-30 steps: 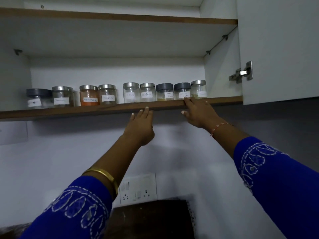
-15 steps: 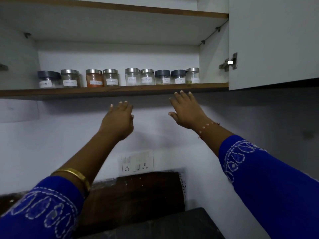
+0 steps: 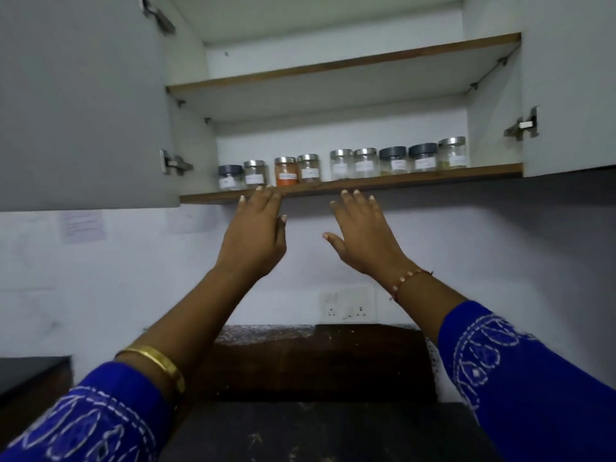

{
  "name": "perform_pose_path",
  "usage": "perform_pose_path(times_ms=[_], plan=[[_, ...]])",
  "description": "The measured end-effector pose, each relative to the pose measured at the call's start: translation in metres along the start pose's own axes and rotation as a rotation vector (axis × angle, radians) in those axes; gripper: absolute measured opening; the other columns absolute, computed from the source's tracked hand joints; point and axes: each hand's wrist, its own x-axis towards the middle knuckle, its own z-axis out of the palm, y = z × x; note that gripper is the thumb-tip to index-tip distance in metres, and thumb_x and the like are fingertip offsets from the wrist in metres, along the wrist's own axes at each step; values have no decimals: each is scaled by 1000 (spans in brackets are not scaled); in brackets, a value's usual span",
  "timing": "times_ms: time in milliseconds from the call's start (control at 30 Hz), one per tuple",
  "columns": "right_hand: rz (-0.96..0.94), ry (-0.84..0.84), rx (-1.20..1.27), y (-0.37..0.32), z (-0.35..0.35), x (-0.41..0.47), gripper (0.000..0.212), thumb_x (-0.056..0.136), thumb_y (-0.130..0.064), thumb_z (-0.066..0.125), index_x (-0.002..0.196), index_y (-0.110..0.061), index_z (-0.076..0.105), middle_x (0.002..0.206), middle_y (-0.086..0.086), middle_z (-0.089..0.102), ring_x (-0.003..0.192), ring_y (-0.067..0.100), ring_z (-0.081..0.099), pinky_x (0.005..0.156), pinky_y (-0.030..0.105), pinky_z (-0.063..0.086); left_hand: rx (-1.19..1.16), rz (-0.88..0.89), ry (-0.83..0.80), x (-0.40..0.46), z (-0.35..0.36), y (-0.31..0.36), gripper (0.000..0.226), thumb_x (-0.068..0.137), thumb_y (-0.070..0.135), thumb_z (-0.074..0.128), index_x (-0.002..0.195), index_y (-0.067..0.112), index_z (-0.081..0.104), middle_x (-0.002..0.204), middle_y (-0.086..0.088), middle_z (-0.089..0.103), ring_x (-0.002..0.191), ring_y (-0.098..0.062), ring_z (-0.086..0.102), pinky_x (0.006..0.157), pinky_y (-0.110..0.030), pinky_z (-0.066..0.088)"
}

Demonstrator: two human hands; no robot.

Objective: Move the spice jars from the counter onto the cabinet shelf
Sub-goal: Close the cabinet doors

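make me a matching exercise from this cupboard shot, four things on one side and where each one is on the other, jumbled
Things
1. orange spice jar
2. left hand
3. gold bangle
4. wall socket

Places
A. on the wall under the shelf, above the counter
B. in the row on the lower shelf, third from the left end
C. on the left wrist, next to the blue sleeve
D. raised with straight fingers, tips at the front edge of the lower shelf

Pairs: 1-B, 2-D, 3-C, 4-A
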Motion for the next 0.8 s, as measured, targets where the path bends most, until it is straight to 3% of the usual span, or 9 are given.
perform_pose_path(times_ms=[333,533,800], plan=[[-134,116,153,-127,-21,46,61,95,-43,40,144,-7,31,153,15,27,144,31,18,118,44,12,28,-68,183,0,-101,-76,41,97,12,36,137,7,40,152,-11,31,145,-23,21,119,-35,7],[-174,184,336,-239,-37,95,63,96,-46,37,147,-11,25,156,13,19,146,29,13,120,43,8,144,-106,302,-8,-178,-156,42,96,12,37,138,9,40,152,-9,32,145,-21,20,119,-32,6],[-378,244,437,-384,-61,120,84,88,-62,39,150,-11,14,158,15,10,147,30,8,119,43,11,321,-242,490,-28,-254,-250,48,90,14,44,138,8,39,149,-11,36,143,-26,23,120,-41,14]])
